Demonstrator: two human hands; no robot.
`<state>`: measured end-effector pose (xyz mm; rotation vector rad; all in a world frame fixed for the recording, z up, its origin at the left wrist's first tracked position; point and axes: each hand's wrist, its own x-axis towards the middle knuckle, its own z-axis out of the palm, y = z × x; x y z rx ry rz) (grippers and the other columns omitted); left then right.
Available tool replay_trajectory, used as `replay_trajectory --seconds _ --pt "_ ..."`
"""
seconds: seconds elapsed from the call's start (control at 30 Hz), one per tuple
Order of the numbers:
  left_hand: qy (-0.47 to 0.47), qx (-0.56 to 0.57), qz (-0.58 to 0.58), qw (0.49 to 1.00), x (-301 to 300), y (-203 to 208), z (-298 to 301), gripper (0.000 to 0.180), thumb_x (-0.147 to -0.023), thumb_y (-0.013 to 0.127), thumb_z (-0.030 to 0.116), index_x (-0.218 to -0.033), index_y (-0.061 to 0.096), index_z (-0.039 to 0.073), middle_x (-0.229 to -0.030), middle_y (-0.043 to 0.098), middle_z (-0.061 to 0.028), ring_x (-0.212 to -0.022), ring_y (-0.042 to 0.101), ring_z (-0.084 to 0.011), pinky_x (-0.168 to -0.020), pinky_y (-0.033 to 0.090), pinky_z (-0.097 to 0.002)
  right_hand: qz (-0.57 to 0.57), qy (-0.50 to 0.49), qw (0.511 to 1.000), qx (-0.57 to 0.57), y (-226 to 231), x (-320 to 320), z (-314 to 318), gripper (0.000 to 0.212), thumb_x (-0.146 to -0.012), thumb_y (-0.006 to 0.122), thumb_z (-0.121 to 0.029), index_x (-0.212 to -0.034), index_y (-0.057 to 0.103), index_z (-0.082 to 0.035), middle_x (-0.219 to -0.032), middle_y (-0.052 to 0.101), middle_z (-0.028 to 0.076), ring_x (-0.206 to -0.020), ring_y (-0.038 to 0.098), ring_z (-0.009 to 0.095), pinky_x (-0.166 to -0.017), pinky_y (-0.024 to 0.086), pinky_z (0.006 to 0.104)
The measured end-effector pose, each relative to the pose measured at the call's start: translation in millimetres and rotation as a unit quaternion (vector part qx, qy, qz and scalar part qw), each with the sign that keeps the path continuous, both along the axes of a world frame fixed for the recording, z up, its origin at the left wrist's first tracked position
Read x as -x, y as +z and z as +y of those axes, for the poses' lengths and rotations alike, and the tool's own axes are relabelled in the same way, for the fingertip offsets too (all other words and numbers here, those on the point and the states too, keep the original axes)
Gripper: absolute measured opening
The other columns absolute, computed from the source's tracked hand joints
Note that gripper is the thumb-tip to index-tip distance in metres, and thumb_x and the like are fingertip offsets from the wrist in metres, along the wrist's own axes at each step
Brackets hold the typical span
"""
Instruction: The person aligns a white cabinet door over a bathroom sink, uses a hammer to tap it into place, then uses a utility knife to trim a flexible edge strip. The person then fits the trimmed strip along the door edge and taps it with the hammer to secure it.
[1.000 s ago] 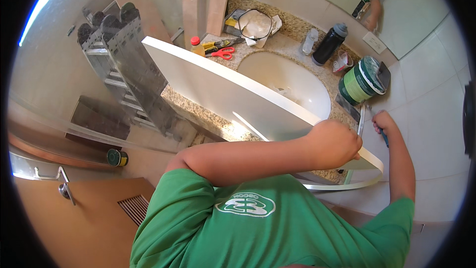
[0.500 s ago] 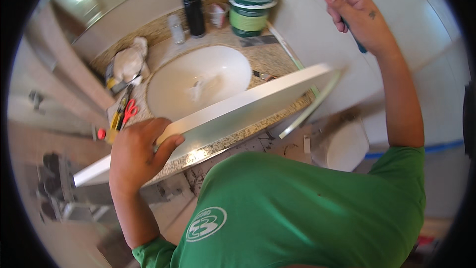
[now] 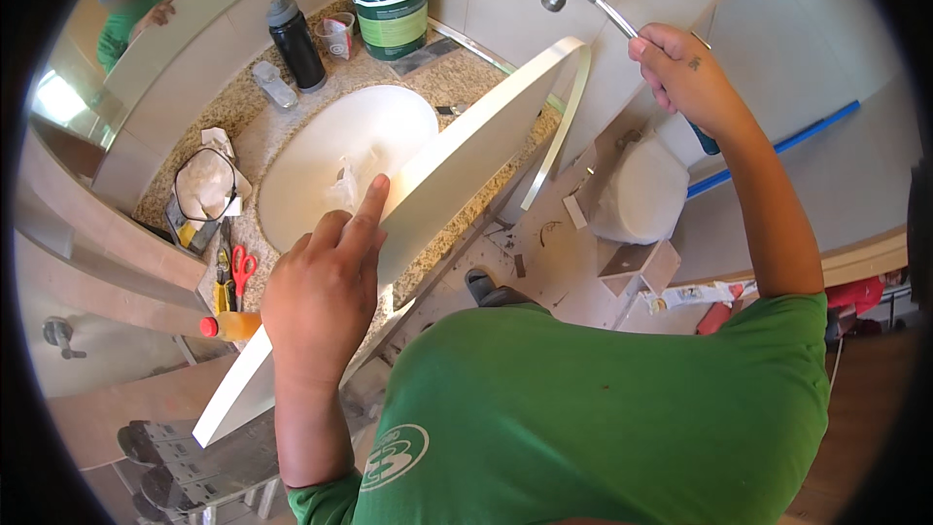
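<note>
A long white board (image 3: 471, 175) stands on edge in front of me, slanting from lower left to upper right across the front of the sink counter. My left hand (image 3: 326, 282) holds its upper edge, index finger stretched along it and the other fingers curled; its thumb is hidden. From the board's far right end a thin pale edging strip (image 3: 556, 151) curves loosely downward. Raised at the upper right, my right hand (image 3: 688, 73) grips a claw hammer (image 3: 610, 10) by the handle, its metal head up and left, apart from the board.
Around the white sink (image 3: 301, 175) stand a black bottle (image 3: 296, 53), a plastic cup (image 3: 336, 37) and a green bucket (image 3: 391, 24). Red scissors (image 3: 241, 267) and an orange bottle (image 3: 233, 326) are by the board's left part. A white bin (image 3: 641, 190) stands on the littered floor.
The view has turned, and the board appears steeper. My left index finger is now stretched out along the edge. The hammer's head has come into view, still in my right hand.
</note>
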<state>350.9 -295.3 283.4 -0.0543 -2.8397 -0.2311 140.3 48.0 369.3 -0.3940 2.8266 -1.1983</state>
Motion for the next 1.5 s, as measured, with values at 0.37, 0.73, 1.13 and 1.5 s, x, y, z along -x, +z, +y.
replay_trajectory --seconds 0.37,0.73,1.13,1.5 --pt "-0.021 0.013 -0.035 0.999 -4 9 1 0.052 -0.102 0.063 0.016 -0.152 0.060 0.032 -0.091 0.062 -0.0056 -0.078 0.070 -0.0274 -0.066 0.054 -0.0434 -0.037 -0.043 0.998 -0.030 5 -12 9 0.029 -0.111 0.051 -0.027 -0.110 0.067 -0.004 -0.073 0.049 -0.003 -0.054 0.045 0.007 -0.048 0.037 0.0260" --pt "-0.023 0.011 -0.027 0.999 -3 5 0 0.056 -0.100 0.064 0.015 -0.152 0.060 0.033 -0.089 0.061 -0.0064 -0.078 0.069 -0.0276 -0.065 0.054 -0.0437 -0.036 -0.070 0.997 -0.025 -9 -11 16 0.025 -0.110 0.053 -0.030 -0.102 0.062 -0.009 -0.069 0.046 -0.003 -0.048 0.041 0.008 -0.042 0.035 0.0276" --pt "-0.018 0.017 -0.027 0.999 -3 5 1 0.055 -0.101 0.064 0.015 -0.152 0.059 0.035 -0.087 0.060 -0.0070 -0.075 0.069 -0.0280 -0.064 0.053 -0.0441 -0.056 -0.061 0.996 -0.037 -13 0 14 0.024 -0.112 0.052 -0.027 -0.101 0.061 -0.008 -0.067 0.044 -0.003 -0.048 0.038 0.008 -0.043 0.032 0.0288" --pt "-0.017 0.026 -0.019 0.999 -4 4 3 0.055 -0.099 0.066 0.016 -0.151 0.060 0.035 -0.087 0.061 -0.0048 -0.076 0.069 -0.0261 -0.064 0.054 -0.0432 -0.061 -0.064 0.993 -0.084 -17 10 16 0.025 -0.111 0.052 -0.027 -0.102 0.064 -0.006 -0.064 0.046 -0.003 -0.047 0.040 0.009 -0.044 0.035 0.0315"
